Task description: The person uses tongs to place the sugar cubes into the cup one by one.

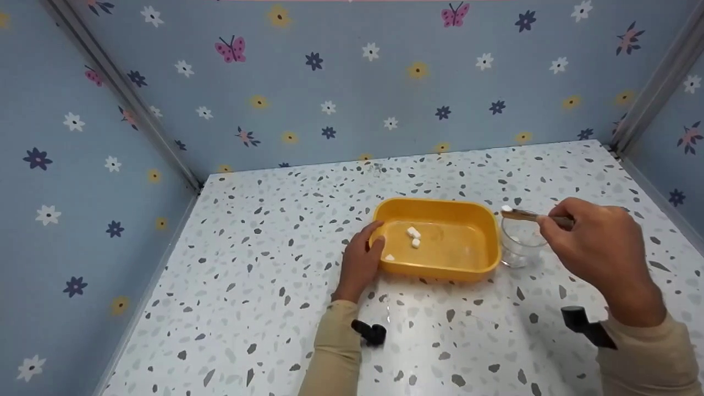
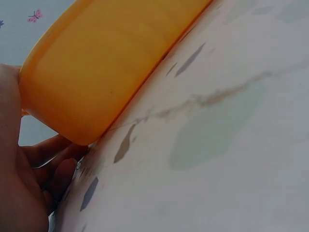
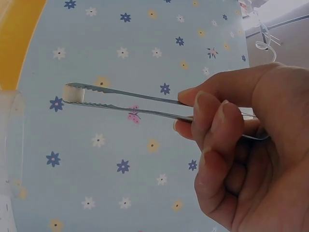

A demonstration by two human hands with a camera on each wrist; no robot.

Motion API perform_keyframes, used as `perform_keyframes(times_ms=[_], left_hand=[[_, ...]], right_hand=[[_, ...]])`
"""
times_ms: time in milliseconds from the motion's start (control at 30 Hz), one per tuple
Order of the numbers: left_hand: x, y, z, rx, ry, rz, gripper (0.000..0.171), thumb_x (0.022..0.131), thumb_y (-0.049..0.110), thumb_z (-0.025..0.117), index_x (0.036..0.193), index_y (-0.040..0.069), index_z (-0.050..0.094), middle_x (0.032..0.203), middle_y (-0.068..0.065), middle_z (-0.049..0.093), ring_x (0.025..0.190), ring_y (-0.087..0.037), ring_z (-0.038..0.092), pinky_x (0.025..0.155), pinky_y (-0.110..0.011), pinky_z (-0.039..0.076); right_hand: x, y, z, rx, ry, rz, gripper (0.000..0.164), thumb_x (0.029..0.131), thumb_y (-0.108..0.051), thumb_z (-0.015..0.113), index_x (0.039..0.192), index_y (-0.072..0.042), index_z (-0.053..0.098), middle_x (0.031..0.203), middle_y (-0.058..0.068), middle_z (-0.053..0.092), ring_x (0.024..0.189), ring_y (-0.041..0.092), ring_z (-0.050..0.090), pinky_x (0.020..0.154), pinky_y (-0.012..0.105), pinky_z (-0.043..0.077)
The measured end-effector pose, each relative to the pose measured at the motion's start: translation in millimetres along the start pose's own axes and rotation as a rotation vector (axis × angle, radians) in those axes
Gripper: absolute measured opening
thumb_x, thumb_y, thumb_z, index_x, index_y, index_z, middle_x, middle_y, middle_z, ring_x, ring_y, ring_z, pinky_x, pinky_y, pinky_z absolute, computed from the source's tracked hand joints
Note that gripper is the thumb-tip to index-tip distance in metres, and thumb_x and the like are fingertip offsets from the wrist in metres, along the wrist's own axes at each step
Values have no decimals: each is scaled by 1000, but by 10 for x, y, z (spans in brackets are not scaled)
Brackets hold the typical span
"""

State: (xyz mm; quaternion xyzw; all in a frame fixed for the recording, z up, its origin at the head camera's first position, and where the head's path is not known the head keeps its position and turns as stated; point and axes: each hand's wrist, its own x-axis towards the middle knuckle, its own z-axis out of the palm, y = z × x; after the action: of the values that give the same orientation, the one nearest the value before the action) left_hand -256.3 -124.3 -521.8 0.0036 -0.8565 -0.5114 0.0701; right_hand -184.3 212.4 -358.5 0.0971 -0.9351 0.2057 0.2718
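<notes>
Head: left hand (image 1: 360,261) grips the left end of the yellow tub (image 1: 434,270), fingers curled; a few white cubes (image 1: 413,233) inside. Right of tub: glass (image 1: 522,250), some white visible in it, tweezers (image 1: 525,215) over it. Left wrist: fingers bent around tub's corner. Right wrist: right hand (image 3: 241,130) pinches tweezers, tips clamping one held cube (image 3: 74,93). Looks partway: tub's cubes remain.

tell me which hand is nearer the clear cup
Right: the right hand, holding tweezers, is close to the clear cup, on its right. The left hand is farther off, gripping the yellow plastic tub's left end.
</notes>
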Motion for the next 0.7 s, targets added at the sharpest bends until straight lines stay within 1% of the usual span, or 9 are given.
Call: perform_keyframes(times_ms=[167,300,467,700], left_hand=[[-3,9,-3,-4,1,0,42,100,34,53,141,29,58,134,0,60,113,-17,56,101,-41,43],[-2,11,-4,-6,0,5,43,100,35,53,142,29,57,133,0,60,113,-17,56,101,-41,43],[1,-4,0,-2,0,2,43,100,36,52,142,30,57,135,0,59,117,-16,55,103,-40,42],[-2,-6,7,10,5,1,42,100,35,52,141,29,58,128,-2,61,108,-18,56,99,-41,43]], right_hand=[[12,12,-12,-21,-8,24,11,86,-9,70,79,0,67,59,7,58,49,22,43,47,35,33],[23,38,-28,-26,-22,58,11,85,-8,67,77,-1,67,59,7,58,49,22,43,47,36,32],[37,87,-36,-26,-69,105,12,86,-10,66,78,-1,67,60,7,59,49,22,42,45,36,30],[58,149,-8,-35,-137,134,14,87,-11,64,79,0,68,65,10,62,52,23,45,45,36,32]])
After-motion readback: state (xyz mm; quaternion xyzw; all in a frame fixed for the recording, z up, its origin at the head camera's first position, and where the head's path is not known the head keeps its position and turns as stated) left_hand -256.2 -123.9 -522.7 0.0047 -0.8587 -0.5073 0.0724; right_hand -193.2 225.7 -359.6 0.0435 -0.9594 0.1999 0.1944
